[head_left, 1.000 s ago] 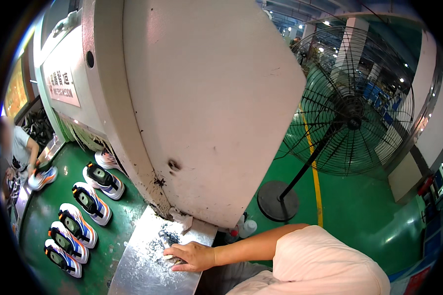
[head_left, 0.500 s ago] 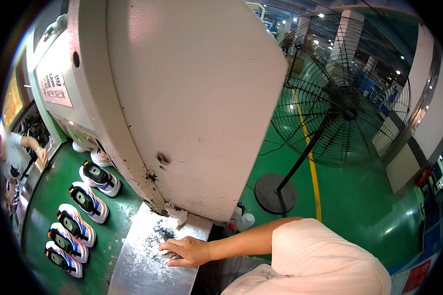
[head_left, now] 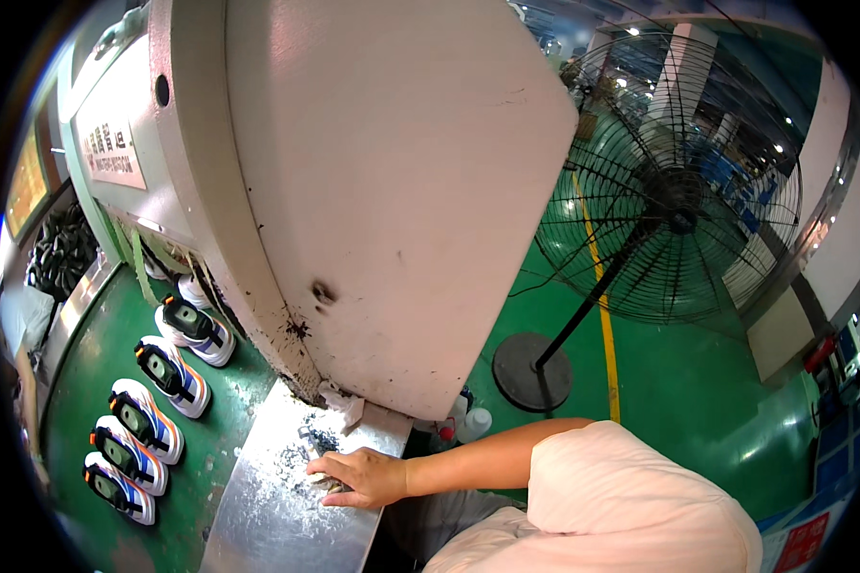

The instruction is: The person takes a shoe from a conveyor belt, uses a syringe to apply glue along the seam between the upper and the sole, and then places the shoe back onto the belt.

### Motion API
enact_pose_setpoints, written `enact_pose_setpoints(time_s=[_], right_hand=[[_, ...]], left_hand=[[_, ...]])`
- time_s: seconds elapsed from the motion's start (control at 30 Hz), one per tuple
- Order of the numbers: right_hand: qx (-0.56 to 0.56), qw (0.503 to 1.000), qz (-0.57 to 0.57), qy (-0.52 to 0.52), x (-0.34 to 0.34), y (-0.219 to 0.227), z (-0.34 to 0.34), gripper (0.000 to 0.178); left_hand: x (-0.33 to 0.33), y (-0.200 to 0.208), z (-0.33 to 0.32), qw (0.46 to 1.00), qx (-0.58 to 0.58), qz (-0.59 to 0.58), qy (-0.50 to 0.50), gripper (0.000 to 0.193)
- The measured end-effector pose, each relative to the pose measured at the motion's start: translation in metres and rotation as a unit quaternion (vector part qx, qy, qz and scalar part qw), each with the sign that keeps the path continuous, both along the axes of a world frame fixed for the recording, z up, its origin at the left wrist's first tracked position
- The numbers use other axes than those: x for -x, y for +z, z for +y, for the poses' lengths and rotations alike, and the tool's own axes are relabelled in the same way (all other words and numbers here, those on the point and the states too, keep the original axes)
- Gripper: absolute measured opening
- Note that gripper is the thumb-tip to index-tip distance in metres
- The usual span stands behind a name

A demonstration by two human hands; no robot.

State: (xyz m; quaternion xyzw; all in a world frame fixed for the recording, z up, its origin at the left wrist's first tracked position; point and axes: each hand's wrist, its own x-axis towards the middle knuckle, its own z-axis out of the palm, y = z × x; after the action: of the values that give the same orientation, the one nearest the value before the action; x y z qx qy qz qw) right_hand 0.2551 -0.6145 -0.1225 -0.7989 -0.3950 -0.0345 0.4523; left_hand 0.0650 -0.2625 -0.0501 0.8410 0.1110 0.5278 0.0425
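Beige, likely light and soft, the small piece our curled right hand holds seems best pinched by its sides, our left hand unseen.

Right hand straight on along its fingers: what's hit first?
Probably the pale debris on the metal surface, just left of the right hand; its height above that surface is unclear.
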Motion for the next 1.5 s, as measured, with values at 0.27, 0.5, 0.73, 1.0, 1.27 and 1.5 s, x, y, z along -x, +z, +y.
enact_pose_setpoints(time_s=[0.27, 0.5, 0.73, 1.0, 1.27, 1.5], right_hand=[[0.009, 1.0, -0.027, 0.005, 0.005, -0.01, 0.014, 0.048], [0.016, 1.0, 0.003, -0.02, -0.001, 0.009, 0.006, 0.045], [0.021, 0.999, 0.032, 0.007, -0.004, 0.016, 0.001, 0.042], [-0.023, 0.975, 0.223, 0.003, 0.027, 0.033, -0.003, 0.037], [-0.062, 0.97, 0.234, 0.021, 0.034, 0.027, 0.003, 0.042], [-0.067, 0.956, 0.281, 0.047, 0.035, 0.035, 0.053, 0.056]], left_hand=[[0.007, 0.006, -0.002, 1.0, -0.015, -0.005, 0.007, 0.03], [-0.009, -0.013, 0.018, 0.996, 0.057, 0.072, -0.019, 0.028], [-0.005, 0.075, 0.032, 0.858, 0.025, 0.491, -0.151, 0.087], [0.014, 0.047, -0.025, 0.912, -0.029, 0.381, -0.152, 0.055], [0.034, 0.038, -0.08, 0.925, -0.038, 0.361, -0.113, 0.046], [0.012, 0.045, -0.071, 0.913, -0.003, 0.384, -0.136, 0.052]])
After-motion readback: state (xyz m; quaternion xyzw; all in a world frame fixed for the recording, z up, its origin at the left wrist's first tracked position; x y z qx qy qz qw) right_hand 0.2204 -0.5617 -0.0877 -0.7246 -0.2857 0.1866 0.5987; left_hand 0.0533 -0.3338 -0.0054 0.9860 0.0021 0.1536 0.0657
